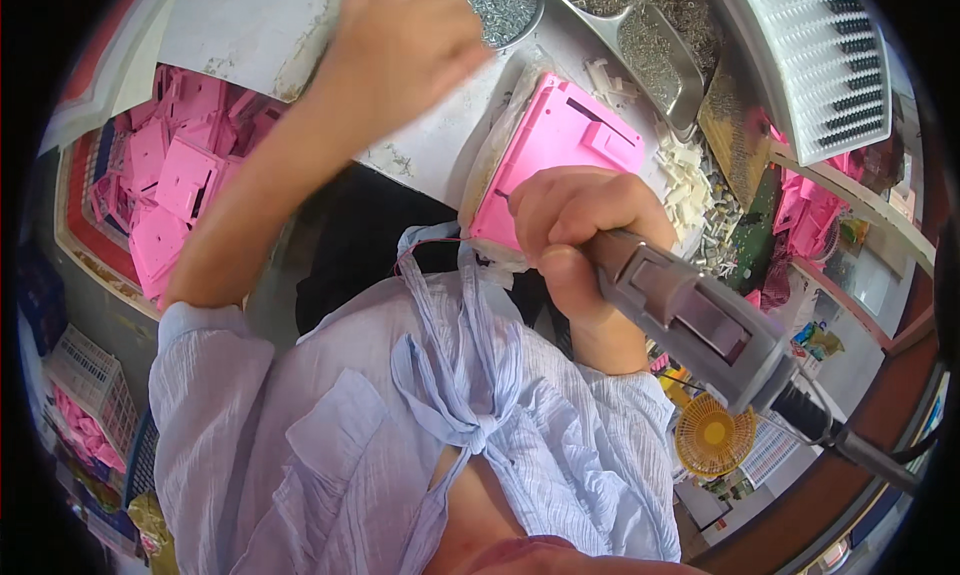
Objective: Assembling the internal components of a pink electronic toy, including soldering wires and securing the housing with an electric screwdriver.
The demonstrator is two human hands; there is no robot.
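My right hand [590, 215] is wrapped round the grip of a grey electric screwdriver [690, 325], which tilts down to the right with a cable at its far end. Under that hand lies a pink plastic housing [560, 140] with a dark slot and a raised block, resting on a wrapped pad at the table's edge. My left hand [410, 60] is up at the top, beside a metal bowl of small silver screws [495, 10]. Its fingers look curled in; their tips are hidden and a little blurred, so anything between them cannot be made out.
A metal scoop [685, 95] lies among loose small screws. Small cream plastic parts [685, 180] are heaped right of the housing. A basket of pink housings [175, 185] stands at the left. A white bristled tray [820, 65] juts in at the upper right, a yellow fan [714, 435] below.
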